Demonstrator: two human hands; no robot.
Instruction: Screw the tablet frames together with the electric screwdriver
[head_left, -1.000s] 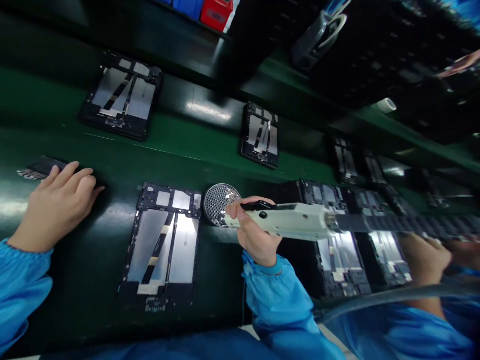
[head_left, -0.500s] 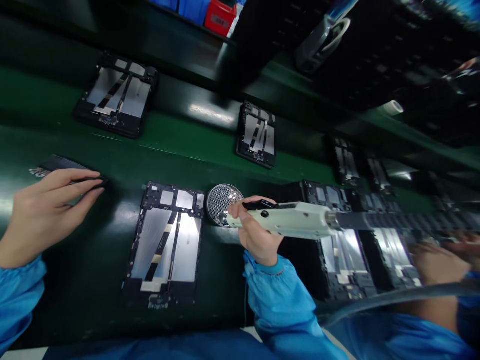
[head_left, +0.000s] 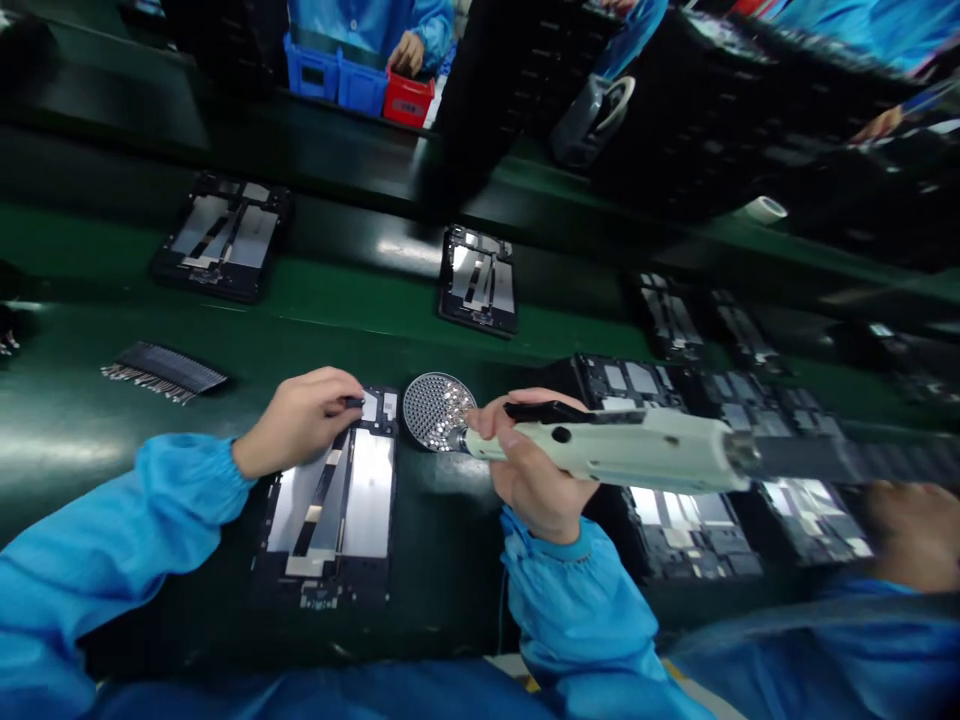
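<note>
An opened tablet (head_left: 373, 500) lies in front of me, its silver plates and dark flat cables showing. My left hand (head_left: 304, 425) is over its upper left part, thumb and fingers pinching a small black part (head_left: 352, 402); its exact kind is hard to make out. My right hand (head_left: 536, 470) grips a pale green electric screwdriver (head_left: 652, 447), held nearly level with its tip pointing left. That tip is at the edge of a round perforated dish (head_left: 427, 405) with small shiny screws in it. Fingers partly cover the dish's right side.
A row of black parts with metallic ends (head_left: 165, 370) lies to the left. Other opened tablets stand behind, one at the back left (head_left: 221, 238) and one mid-back (head_left: 480, 280). Stacked tablets (head_left: 675, 520) fill the right, near a co-worker's hand (head_left: 919, 535). Blue bins (head_left: 360, 80) stand beyond.
My left hand has moved right, from beside the row of black parts to the tablet's top, carrying the small black part. The screwdriver stays by the dish. The view has shifted.
</note>
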